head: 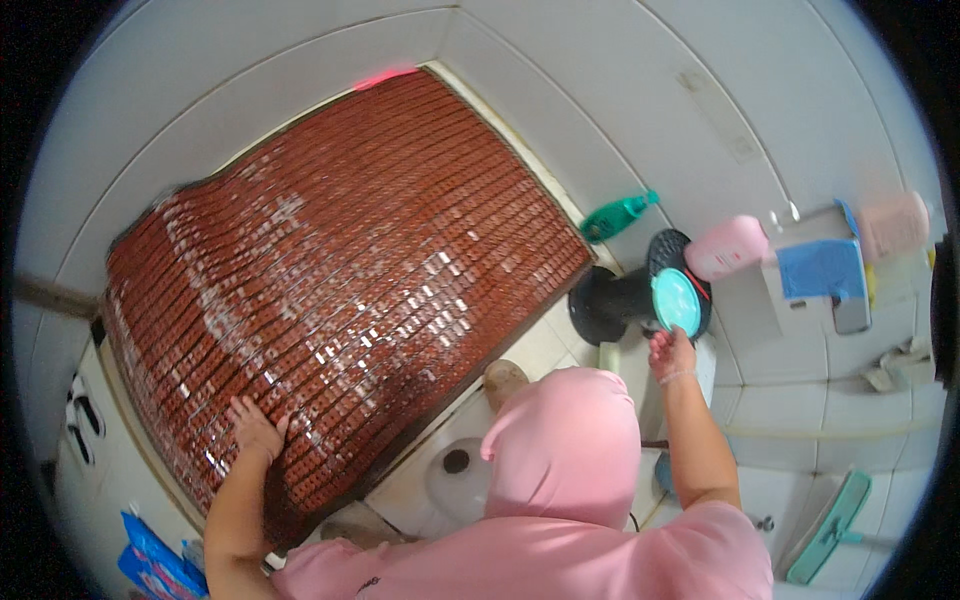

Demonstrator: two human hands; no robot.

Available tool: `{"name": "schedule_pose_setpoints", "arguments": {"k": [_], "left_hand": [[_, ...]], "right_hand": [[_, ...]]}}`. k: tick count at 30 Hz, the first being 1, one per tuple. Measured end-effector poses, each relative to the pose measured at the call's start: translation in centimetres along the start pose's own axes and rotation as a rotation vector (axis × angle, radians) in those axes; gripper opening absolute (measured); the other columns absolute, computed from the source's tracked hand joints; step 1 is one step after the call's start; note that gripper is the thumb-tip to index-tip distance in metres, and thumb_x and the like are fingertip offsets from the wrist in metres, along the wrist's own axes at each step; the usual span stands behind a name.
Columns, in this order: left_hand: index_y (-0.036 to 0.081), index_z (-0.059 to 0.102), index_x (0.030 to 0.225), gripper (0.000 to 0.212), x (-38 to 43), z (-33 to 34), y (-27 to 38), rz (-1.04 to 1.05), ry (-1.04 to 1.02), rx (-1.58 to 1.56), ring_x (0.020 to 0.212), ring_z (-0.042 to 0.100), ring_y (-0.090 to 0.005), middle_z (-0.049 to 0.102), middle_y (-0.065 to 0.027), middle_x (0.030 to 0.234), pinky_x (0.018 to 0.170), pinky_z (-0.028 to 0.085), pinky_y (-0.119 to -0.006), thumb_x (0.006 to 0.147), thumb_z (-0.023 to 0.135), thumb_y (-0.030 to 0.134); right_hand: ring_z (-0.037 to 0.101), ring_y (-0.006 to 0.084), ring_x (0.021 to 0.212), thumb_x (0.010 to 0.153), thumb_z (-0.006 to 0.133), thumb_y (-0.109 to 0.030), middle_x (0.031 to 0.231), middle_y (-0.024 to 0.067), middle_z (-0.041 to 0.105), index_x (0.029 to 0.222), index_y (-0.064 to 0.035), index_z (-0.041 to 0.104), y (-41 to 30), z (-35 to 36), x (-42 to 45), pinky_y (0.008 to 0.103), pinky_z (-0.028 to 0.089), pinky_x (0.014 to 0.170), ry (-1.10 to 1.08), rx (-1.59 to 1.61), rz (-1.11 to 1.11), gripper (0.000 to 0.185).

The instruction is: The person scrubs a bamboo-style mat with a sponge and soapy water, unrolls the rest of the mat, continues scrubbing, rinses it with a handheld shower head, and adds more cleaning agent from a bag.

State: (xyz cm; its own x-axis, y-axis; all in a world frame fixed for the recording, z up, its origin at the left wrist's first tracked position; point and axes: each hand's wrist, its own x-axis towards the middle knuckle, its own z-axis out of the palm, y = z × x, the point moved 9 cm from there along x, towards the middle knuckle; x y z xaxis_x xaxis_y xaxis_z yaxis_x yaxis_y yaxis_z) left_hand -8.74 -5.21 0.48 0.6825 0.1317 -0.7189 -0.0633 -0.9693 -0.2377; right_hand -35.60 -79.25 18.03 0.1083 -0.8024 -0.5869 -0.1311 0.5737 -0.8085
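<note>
A large reddish-brown mat (360,217) made of small tiles in rows lies before me, shiny with water. Its left part rises in a ridge, and it reaches up to the walls. My left hand (256,430) rests flat on the mat near its lower left, fingers spread, holding nothing. In my right hand (673,357) is a turquoise plastic scoop (676,302), gripped at its near end. The scoop is over a black plastic piece (667,251) on the right, which hides part of what lies beneath it.
A green bottle (616,218) lies by the mat's right corner. Pink bottle (727,247), blue item (821,268) and phone (852,311) sit along the right wall. A squat toilet (459,484) is below the mat, a green-headed squeegee (831,529) lower right, slippers (88,416) left.
</note>
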Motion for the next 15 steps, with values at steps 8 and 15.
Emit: {"name": "schedule_pose_setpoints", "arguments": {"k": [8,15], "left_hand": [[-0.006,0.028,0.144,0.087,0.9,-2.1,-0.9,0.054,0.128,-0.280,0.140,0.022,-0.0450,0.021,-0.0313,0.151,0.115,0.024,-0.043,0.087,0.060,0.051],[-0.001,0.062,0.117,0.044,-2.0,-9.8,2.7,0.435,0.578,-0.610,0.126,0.046,-0.0366,0.053,-0.0218,0.132,0.108,0.036,-0.042,0.087,0.063,0.031]], "right_hand": [[0.055,0.0157,0.047,0.095,0.056,-0.032,0.067,0.0049,0.060,0.089,-0.0036,0.059,1.3,10.2,-5.2,0.0265,0.038,0.041,-0.194,-0.203,-0.227,0.030],[0.059,0.0170,0.053,0.095,0.057,-0.034,0.073,0.0087,0.062,0.089,-0.0015,0.058,14.8,28.0,-9.4,0.0268,0.041,0.041,-0.818,-0.622,0.023,0.033]]}}
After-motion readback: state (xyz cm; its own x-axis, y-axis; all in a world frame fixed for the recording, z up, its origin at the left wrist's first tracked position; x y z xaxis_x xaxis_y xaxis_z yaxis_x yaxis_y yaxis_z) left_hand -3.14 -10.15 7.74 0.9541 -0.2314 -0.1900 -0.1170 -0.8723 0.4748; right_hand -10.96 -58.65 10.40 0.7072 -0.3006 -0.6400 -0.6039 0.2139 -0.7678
